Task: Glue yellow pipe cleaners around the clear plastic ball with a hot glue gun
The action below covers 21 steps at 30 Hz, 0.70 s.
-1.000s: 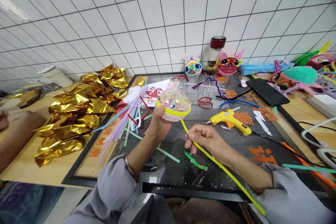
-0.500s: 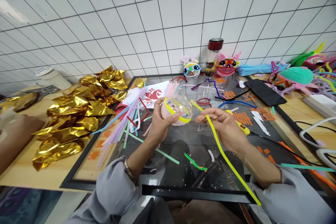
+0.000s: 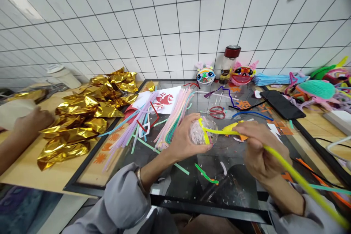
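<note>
My left hand (image 3: 182, 140) is closed around a clear plastic ball (image 3: 196, 132) with pale filling and a yellow band round its middle. Between the fingers of my right hand (image 3: 264, 150) runs a yellow pipe cleaner (image 3: 296, 173). Its far end reaches across to the yellow band on the ball, while its long tail trails toward the lower right. Behind my right hand, the yellow glue gun (image 3: 233, 127) is partly hidden. Red-handled scissors (image 3: 217, 112) lie just beyond the ball. A short green twisted piece (image 3: 206, 174) rests on the dark board below.
Pipe cleaner bundles (image 3: 175, 117) and gold foil (image 3: 79, 106) lie left. Another person's hand (image 3: 35, 119) is at far left. A lidded bottle (image 3: 229, 64) and decorated balls (image 3: 205, 76) stand by the tiled wall. A phone (image 3: 281, 103) and cables lie right.
My left hand has turned the ball so its yellow band stands nearly upright. My right hand has moved rightward and closer, drawing the pipe cleaner out straight from the ball.
</note>
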Each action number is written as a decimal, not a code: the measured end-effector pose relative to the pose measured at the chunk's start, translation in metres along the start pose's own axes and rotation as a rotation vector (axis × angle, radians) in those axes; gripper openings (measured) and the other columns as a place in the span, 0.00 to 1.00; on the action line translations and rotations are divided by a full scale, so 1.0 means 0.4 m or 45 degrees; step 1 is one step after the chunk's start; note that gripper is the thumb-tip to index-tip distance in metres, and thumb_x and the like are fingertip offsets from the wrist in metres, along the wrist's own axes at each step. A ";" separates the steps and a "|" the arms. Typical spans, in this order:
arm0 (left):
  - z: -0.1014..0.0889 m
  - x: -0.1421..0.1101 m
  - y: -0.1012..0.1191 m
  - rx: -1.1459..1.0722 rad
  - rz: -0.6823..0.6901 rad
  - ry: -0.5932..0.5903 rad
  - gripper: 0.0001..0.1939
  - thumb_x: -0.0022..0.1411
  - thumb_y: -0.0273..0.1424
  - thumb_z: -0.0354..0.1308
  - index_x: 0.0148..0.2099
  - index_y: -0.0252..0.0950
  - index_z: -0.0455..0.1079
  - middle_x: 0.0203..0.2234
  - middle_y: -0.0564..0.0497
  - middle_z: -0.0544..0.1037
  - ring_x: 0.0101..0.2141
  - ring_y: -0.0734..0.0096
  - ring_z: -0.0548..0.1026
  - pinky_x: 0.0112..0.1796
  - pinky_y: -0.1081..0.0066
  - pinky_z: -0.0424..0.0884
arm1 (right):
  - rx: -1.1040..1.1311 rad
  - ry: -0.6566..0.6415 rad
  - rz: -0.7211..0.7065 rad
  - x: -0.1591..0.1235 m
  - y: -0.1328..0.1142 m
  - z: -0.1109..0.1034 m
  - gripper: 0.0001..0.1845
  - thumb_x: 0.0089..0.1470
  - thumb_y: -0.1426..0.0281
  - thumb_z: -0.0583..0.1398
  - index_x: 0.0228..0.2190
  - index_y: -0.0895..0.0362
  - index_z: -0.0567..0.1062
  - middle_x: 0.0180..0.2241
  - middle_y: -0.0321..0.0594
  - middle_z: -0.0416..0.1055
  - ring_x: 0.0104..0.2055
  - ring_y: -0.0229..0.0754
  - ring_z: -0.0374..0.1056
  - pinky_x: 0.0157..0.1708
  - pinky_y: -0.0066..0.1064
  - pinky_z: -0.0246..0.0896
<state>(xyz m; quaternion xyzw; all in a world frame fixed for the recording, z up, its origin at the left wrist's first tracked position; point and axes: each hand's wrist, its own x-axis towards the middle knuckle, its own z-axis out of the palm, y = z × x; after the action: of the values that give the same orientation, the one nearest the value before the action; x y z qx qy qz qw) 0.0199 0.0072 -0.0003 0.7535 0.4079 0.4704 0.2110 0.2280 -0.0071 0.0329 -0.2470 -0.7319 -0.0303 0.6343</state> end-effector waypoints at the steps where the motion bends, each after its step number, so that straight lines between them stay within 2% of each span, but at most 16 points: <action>1: 0.002 0.000 0.000 -0.001 -0.005 -0.006 0.39 0.44 0.34 0.73 0.56 0.39 0.60 0.54 0.41 0.71 0.56 0.51 0.71 0.58 0.51 0.67 | -0.041 -0.021 -0.086 -0.001 -0.008 -0.001 0.14 0.63 0.72 0.55 0.46 0.55 0.77 0.32 0.40 0.78 0.36 0.43 0.75 0.37 0.38 0.72; 4: 0.006 -0.001 0.003 -0.006 0.001 -0.021 0.39 0.44 0.33 0.72 0.56 0.37 0.60 0.53 0.40 0.72 0.56 0.52 0.71 0.58 0.51 0.67 | -0.194 -0.083 -0.157 -0.002 -0.018 -0.001 0.16 0.60 0.76 0.58 0.48 0.53 0.75 0.33 0.40 0.79 0.35 0.42 0.76 0.36 0.36 0.73; 8: 0.007 -0.003 0.004 -0.012 0.025 -0.029 0.38 0.44 0.33 0.72 0.56 0.38 0.61 0.53 0.40 0.72 0.56 0.52 0.71 0.58 0.51 0.67 | -0.350 0.002 -0.212 -0.008 -0.006 -0.003 0.15 0.56 0.77 0.61 0.45 0.54 0.76 0.33 0.38 0.79 0.33 0.41 0.76 0.34 0.34 0.73; 10: 0.007 -0.004 0.003 -0.016 0.032 -0.036 0.37 0.43 0.33 0.72 0.55 0.38 0.61 0.53 0.40 0.72 0.56 0.51 0.71 0.58 0.51 0.67 | -0.454 0.044 -0.149 -0.010 0.004 -0.009 0.14 0.58 0.75 0.60 0.45 0.53 0.76 0.33 0.36 0.79 0.33 0.41 0.76 0.34 0.34 0.72; 12: 0.006 -0.003 0.002 -0.005 0.007 -0.020 0.37 0.43 0.34 0.73 0.54 0.38 0.62 0.53 0.40 0.72 0.55 0.50 0.71 0.57 0.51 0.67 | -0.559 0.011 -0.006 -0.011 0.013 -0.014 0.12 0.60 0.73 0.58 0.44 0.50 0.76 0.33 0.37 0.80 0.34 0.42 0.76 0.35 0.35 0.71; 14: 0.003 -0.002 0.001 0.005 -0.048 0.048 0.37 0.43 0.34 0.73 0.55 0.39 0.61 0.53 0.41 0.71 0.55 0.51 0.71 0.58 0.51 0.66 | -0.659 -0.106 0.121 -0.013 0.021 -0.015 0.11 0.62 0.70 0.56 0.42 0.49 0.77 0.34 0.39 0.80 0.35 0.44 0.76 0.36 0.36 0.71; 15: 0.000 0.000 0.000 -0.004 -0.073 0.103 0.38 0.43 0.34 0.73 0.55 0.39 0.61 0.54 0.41 0.71 0.56 0.51 0.71 0.58 0.51 0.66 | -0.696 -0.179 0.123 -0.016 0.025 -0.013 0.11 0.62 0.69 0.55 0.41 0.50 0.78 0.34 0.41 0.80 0.35 0.44 0.76 0.37 0.37 0.70; 18: -0.012 0.007 -0.003 -0.074 -0.183 0.304 0.39 0.43 0.34 0.74 0.56 0.40 0.60 0.54 0.44 0.69 0.56 0.54 0.69 0.59 0.54 0.64 | -0.704 -0.404 -0.012 -0.038 0.031 0.010 0.13 0.62 0.71 0.54 0.41 0.53 0.78 0.35 0.43 0.81 0.38 0.45 0.76 0.39 0.37 0.69; 21: -0.022 0.015 -0.006 -0.099 -0.248 0.423 0.39 0.44 0.36 0.74 0.56 0.39 0.60 0.53 0.46 0.69 0.55 0.55 0.69 0.59 0.56 0.63 | -0.745 -0.652 -0.122 -0.067 0.033 0.048 0.18 0.62 0.76 0.50 0.48 0.58 0.75 0.43 0.49 0.79 0.46 0.46 0.74 0.44 0.38 0.66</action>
<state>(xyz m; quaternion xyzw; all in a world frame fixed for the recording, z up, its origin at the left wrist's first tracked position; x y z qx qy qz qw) 0.0123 0.0130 0.0056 0.6137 0.4898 0.5811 0.2141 0.2178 0.0025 0.0003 -0.3826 -0.8376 -0.2048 0.3317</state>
